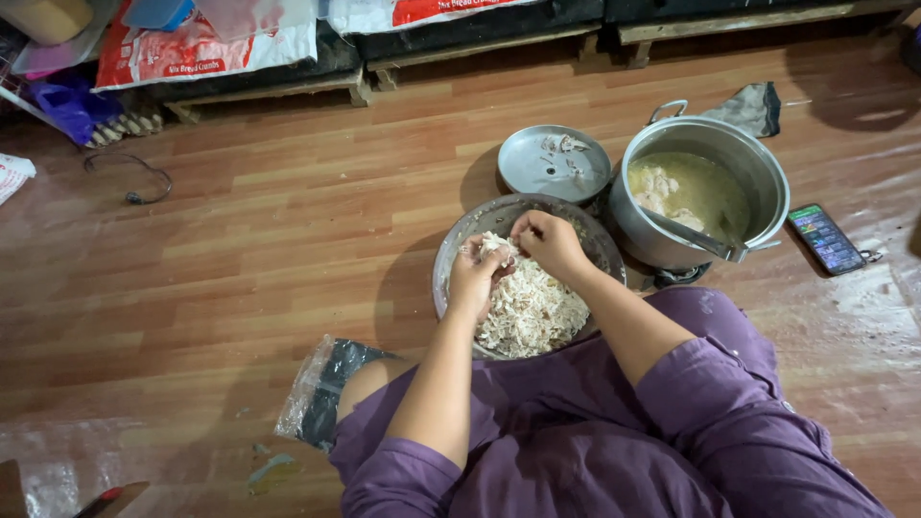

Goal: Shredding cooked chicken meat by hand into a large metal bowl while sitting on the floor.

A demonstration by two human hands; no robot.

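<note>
— Wooden plank flooring fills the scene, the boards running left to right, with printed sacks on low pallets along the far edge. Where does the person sit?

— On the floor, in purple clothing, knees apart around a round metal bowl heaped with pale shredded meat.

— And the hands?

— Both are over the bowl's far side. The left hand has its fingers curled and pressed onto a piece of meat; the right hand pinches the same piece from the other side, fingertips close together.

— Which way does that piece lie?

— It is small and mostly hidden by the fingers; its long axis cannot be told.

— What else is near?

— A steel plate with scraps just beyond the bowl, a large pot of broth with chunks of meat to the right, tongs lying across its rim, and a phone further right.
</note>
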